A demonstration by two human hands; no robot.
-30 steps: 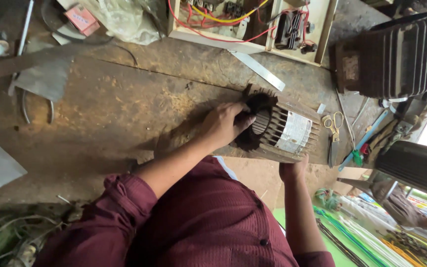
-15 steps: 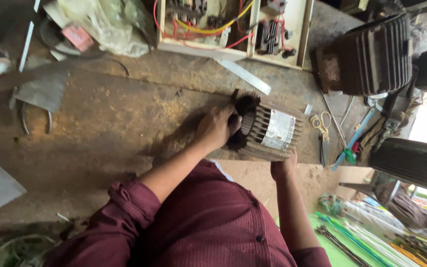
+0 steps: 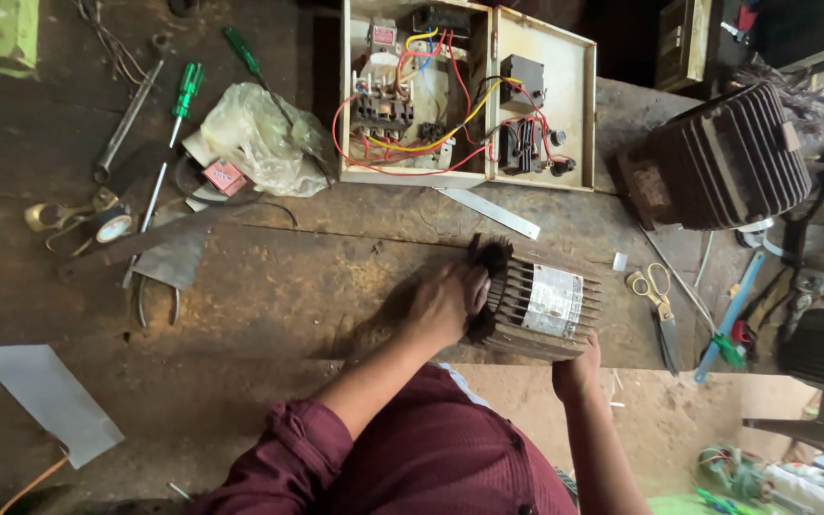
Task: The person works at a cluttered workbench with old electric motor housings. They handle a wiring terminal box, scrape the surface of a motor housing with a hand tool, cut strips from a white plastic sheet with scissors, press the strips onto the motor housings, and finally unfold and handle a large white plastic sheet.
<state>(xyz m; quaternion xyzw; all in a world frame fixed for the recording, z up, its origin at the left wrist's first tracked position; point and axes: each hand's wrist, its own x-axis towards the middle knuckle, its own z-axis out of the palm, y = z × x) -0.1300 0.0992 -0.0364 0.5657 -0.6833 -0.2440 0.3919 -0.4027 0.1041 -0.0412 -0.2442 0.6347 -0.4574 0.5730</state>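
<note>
Two hands worked on a small finned motor (image 3: 544, 303) lying at the near edge of the wooden workbench (image 3: 269, 315). The left hand (image 3: 442, 303) had fingers curled into its open end; the right hand (image 3: 576, 370) gripped its near side from below.

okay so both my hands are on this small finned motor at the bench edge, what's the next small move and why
Probably slide the motor away from the bench edge. It lies right at the lip, your right hand propping it from below, while your left hand works its open end.

Worn workbench (image 3: 288, 315): motor (image 3: 541, 303), scissors (image 3: 658, 296), perhaps pliers (image 3: 156, 296)
</note>
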